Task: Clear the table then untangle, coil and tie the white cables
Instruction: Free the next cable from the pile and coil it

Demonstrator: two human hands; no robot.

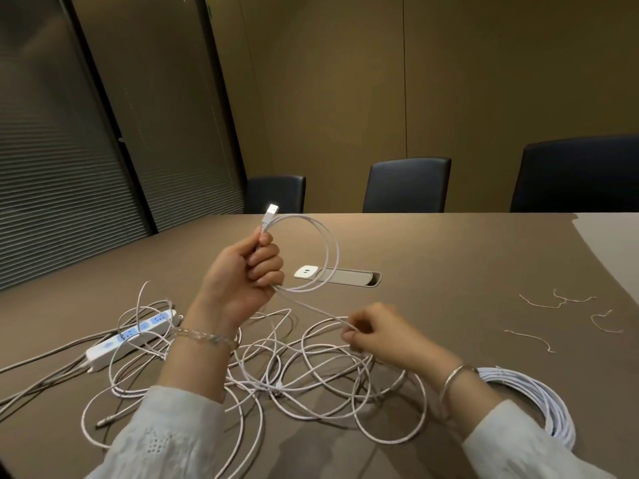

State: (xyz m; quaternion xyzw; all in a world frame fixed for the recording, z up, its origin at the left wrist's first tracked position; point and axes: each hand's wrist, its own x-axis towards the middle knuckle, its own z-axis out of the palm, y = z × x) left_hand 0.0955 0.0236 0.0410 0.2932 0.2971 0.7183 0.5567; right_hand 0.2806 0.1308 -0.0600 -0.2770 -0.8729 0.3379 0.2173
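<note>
Left hand (pixel 245 267) grips a coiled loop of white cable (pixel 323 254), USB plug (pixel 272 209) pointing up; right hand (pixel 371 331) pinches its strand above the tangle (pixel 276 371) on the table (pixel 449 257)

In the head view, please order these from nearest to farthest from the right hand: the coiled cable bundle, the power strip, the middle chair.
From the right hand:
1. Coiled cable bundle, beside the right wrist.
2. Power strip, left, past the tangle.
3. Middle chair, behind the table's far edge.
</note>
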